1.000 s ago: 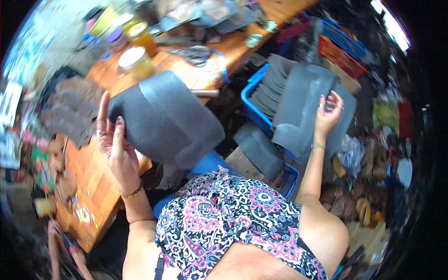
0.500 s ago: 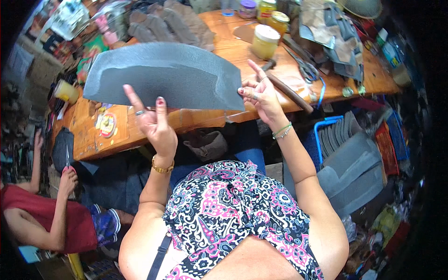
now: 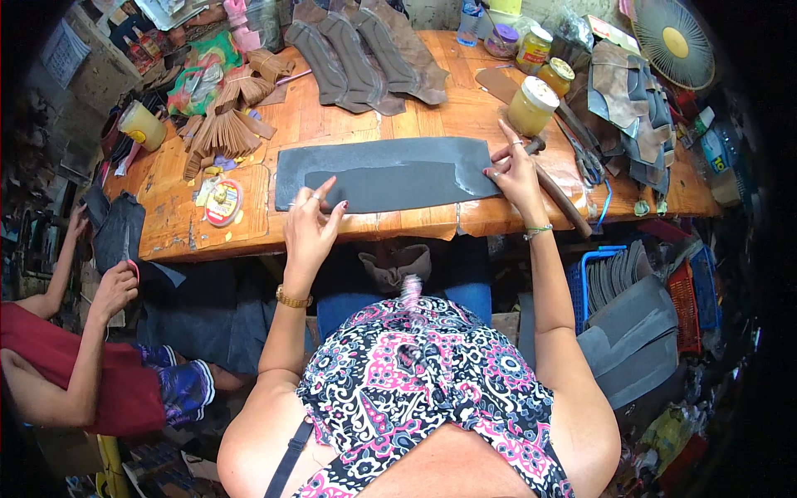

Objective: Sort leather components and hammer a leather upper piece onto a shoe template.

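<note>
A long dark-grey sheet of leather-like material (image 3: 382, 187) lies across the wooden table (image 3: 432, 224) in front of me. Its far and side margins are paler and look coated, round a darker middle. My left hand (image 3: 311, 228) rests at the sheet's near left edge, index finger and thumb spread apart over it. At the right end, my right hand (image 3: 516, 178) pinches the edge between thumb and fingers, with the index finger pointing up. Just right of that hand lies a hammer (image 3: 564, 199), its wooden handle slanting toward the table edge.
Jars (image 3: 532, 106) of yellowish stuff stand at the far right, near scissors (image 3: 589, 166). Dark shaped pieces (image 3: 365, 62) and brown strips (image 3: 228, 108) lie farther back. A fan (image 3: 674, 41) stands at the corner. Left, a co-worker (image 3: 91, 365) in red holds pink-handled scissors.
The grey sheet has come down from the air onto the table, flattening out. Both hands moved with it, the left one shifting right. The co-worker's scissors hand lifted toward dark material.
</note>
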`<state>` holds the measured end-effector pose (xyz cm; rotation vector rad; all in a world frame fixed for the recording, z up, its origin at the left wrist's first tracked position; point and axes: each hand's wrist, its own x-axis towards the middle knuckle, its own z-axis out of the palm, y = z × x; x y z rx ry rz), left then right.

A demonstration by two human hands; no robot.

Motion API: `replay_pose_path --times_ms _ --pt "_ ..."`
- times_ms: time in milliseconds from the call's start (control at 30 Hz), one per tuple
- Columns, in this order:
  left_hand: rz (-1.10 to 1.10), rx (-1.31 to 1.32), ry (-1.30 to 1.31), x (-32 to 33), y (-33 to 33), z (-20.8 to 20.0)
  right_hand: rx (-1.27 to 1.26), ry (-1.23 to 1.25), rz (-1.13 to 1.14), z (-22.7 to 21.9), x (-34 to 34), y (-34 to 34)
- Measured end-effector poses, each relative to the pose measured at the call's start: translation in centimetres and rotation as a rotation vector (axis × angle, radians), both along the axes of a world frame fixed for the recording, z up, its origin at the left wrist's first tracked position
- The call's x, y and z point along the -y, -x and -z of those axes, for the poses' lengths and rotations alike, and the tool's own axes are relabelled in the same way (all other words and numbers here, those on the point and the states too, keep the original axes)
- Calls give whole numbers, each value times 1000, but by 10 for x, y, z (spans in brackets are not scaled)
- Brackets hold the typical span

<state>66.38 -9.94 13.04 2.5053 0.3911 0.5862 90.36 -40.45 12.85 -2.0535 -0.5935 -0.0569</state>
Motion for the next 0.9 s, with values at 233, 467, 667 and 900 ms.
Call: replay_pose_path --times_ms 233,467,667,900 --pt "13 76 -151 -17 7 24 407 244 -26 -33 -49 -9" --pt "10 64 -147 -18 10 8 873 352 -124 -26 -180 -71" --pt "21 82 -133 -23 14 7 793 611 -210 -5 -227 -119" --pt "70 89 -48 -39 16 3 1025 -65 -10 -89 -196 -126"
